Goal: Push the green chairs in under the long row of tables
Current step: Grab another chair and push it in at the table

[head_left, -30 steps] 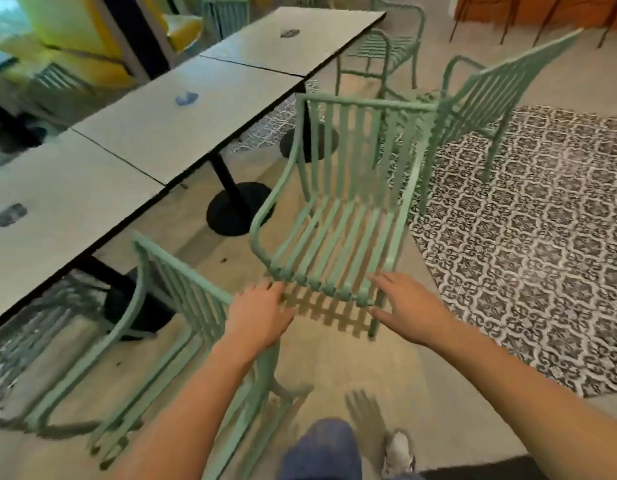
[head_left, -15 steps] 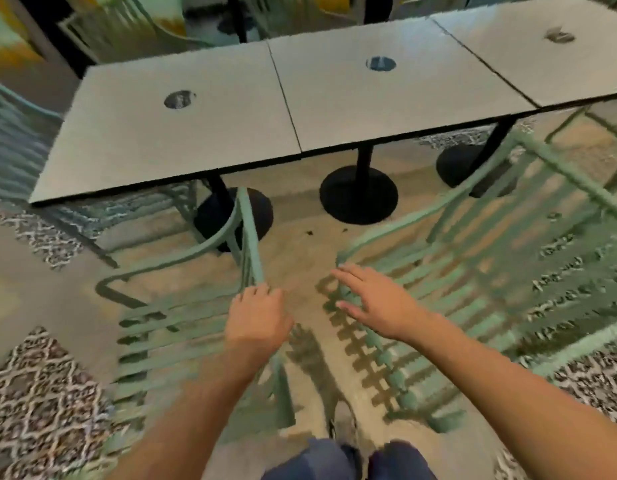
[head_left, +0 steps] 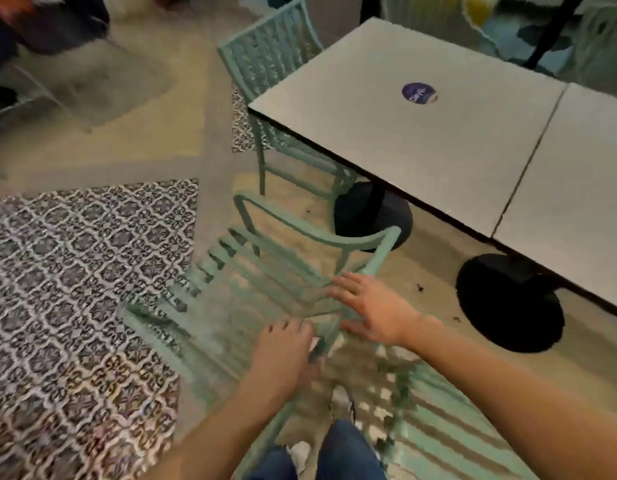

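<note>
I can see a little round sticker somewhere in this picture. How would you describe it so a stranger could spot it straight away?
Start at the row of grey tables running along the right. On the end table, beside the tucked-in green chair, sits a round sticker. It is the only dark purple spot on that pale top.

From my feed the room looks evenly lit, soft indoor light with no harsh glare; the worktop (head_left: 421, 133) shows only a dull grey sheen. Motion blur smears much of the frame: the slats of the green chair (head_left: 265, 271) nearest me streak together, and the patterned rug (head_left: 75, 289) turns mushy toward the lower left. My left hand (head_left: 283, 351) and right hand (head_left: 373, 310) read fairly sharp. Slatted shadows stripe the floor (head_left: 161, 147) near the bottom right. The wide lens bends straight edges, and the top corners are dark and soft.
</note>
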Demonstrator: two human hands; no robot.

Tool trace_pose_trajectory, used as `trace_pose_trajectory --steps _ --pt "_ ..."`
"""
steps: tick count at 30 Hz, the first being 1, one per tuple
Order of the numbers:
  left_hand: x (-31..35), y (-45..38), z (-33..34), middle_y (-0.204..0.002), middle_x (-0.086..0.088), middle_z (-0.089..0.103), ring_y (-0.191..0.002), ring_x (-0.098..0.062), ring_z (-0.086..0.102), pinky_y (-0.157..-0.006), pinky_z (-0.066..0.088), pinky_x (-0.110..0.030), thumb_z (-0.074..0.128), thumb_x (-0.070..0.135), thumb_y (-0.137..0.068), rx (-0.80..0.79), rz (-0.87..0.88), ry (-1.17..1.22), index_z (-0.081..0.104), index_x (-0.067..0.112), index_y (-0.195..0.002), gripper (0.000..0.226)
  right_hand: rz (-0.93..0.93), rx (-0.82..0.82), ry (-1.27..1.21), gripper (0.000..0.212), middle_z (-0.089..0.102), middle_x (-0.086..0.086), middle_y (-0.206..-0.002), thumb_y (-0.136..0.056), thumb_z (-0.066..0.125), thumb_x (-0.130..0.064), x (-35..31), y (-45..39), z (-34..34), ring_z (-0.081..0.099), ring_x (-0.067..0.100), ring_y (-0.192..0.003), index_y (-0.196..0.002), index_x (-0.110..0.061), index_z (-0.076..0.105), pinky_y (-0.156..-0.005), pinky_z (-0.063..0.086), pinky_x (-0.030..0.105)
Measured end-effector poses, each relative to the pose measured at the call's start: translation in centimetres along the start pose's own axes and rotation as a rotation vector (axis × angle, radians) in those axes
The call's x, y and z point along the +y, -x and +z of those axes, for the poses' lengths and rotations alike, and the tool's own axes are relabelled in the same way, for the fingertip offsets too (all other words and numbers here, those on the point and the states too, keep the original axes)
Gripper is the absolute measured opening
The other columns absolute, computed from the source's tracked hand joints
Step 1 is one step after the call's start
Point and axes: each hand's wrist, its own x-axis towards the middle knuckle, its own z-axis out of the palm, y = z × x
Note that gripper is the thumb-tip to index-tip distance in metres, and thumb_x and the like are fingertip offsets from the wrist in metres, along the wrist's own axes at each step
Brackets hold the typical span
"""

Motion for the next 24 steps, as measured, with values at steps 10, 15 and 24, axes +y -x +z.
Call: trace_pose_trajectory --steps 10,15,24 --pt "1.8 2.1 5.3 -0.122 -0.002 0.059 -0.110 -0.028 0.059 -0.084 0.049 -0.039 0.047 0.049 -0.090 -0.244 -0.471 0.319 0.047 0.026 -0.127 0.044 -0.446 -0.334 0.277 0.065 0.043 -0.002 -0.146 -0.089 0.041 -0.065 4.5 -6.2 0.1 0.033 0.022 -0.138 -0.143 -0.030 0.040 -0.115 0.017 0.042" --pt "2.4 2.2 6.6 -0.118 -0.003 0.063 -0.108 -0.029 0.061 -0.083 0.049 -0.038 0.053 0.035 -0.087 -0.249 -0.567 0.397 0.052 0.028 -0.120 0.034 -0.516 -0.361 0.359 0.060 0.057 -0.002 -0.127 -0.087 0.030 -0.070 5.0 -6.8 0.7 0.057 0.025 -0.113 -0.126 -0.028 0.049 -0.087 0.048 0.040" --pt "1.1 2.8 6.6 -0.107 0.000 0.066 -0.100 -0.027 0.062 -0.077 0.048 -0.036 0.054 0.028 -0.082 -0.218 -0.480 0.432 0.053 0.032 -0.114 0.032 -0.576 -0.224 0.315 0.047 0.063 -0.008 -0.098 -0.089 0.034 -0.070 4.2 -6.2 0.3 0.061 0.018 -0.091 -0.108 -0.032 0.052 -0.076 0.044 0.034"
